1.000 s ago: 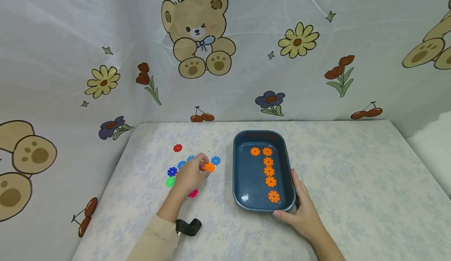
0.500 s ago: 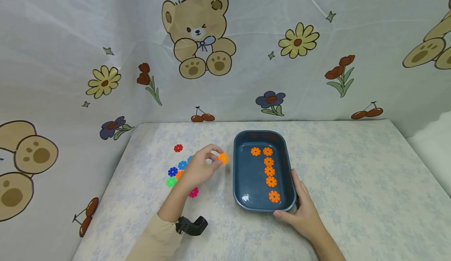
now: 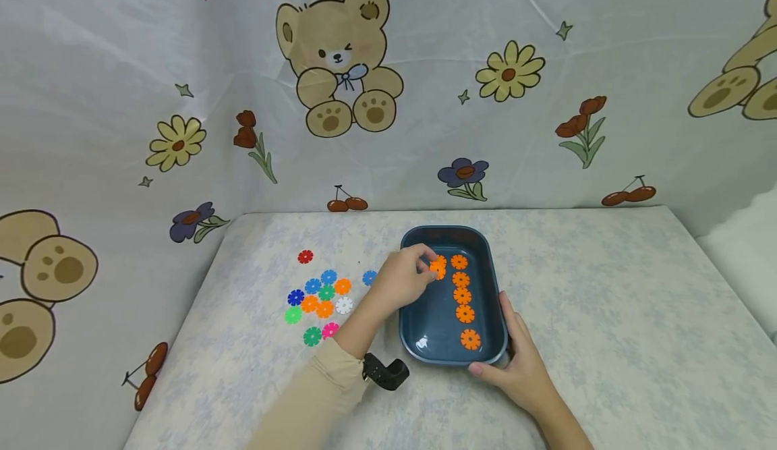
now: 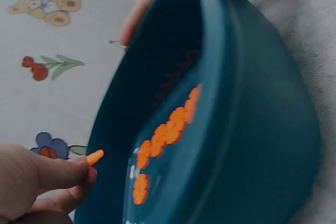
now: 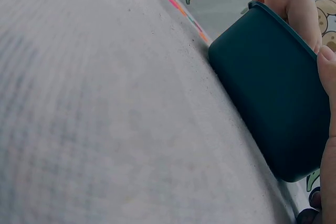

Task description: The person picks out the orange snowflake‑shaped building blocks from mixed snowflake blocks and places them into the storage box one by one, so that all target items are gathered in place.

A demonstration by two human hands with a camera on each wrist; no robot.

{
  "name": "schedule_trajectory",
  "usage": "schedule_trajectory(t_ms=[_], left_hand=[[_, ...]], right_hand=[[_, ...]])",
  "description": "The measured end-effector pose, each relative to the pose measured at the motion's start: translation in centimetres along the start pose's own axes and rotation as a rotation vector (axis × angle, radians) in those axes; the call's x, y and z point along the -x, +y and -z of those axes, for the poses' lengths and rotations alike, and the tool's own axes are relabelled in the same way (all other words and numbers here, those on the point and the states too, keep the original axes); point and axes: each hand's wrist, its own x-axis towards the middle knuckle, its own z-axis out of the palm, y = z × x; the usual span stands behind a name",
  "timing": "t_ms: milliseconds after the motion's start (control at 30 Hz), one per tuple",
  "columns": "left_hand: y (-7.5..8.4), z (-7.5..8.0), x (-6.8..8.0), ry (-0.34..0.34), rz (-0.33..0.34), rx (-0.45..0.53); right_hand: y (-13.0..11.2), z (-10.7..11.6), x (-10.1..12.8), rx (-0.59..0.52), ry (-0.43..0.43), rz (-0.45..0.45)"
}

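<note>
Orange disc (image 3: 437, 268) between left fingertips (image 3: 425, 266)

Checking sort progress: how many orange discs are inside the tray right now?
6 at least: five lie in the tray, at. The left hand pinches another over it and may hide one.

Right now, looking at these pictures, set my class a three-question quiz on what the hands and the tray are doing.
1. True or false: the left hand pinches an orange disc over the blue tray.
2. What does the right hand grip? A the tray's near corner; B a green disc; C nothing.
3. What colour are the discs lying in the tray?

Key: 1 true; 2 A; 3 orange.
</note>
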Motion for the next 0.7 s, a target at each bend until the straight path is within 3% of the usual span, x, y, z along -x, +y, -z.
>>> schedule_trajectory(t_ms=[267, 700], left_hand=[[0.5, -2.5, -0.9, 0.106, -0.077, -0.409], [0.8, -4.4, -1.2, 0.201, -0.158, -0.683]], right_hand=[[0.2, 0.1, 0.0, 0.006, -0.004, 0.025], [0.2, 0.1, -0.1, -0.028, -0.022, 0.036]])
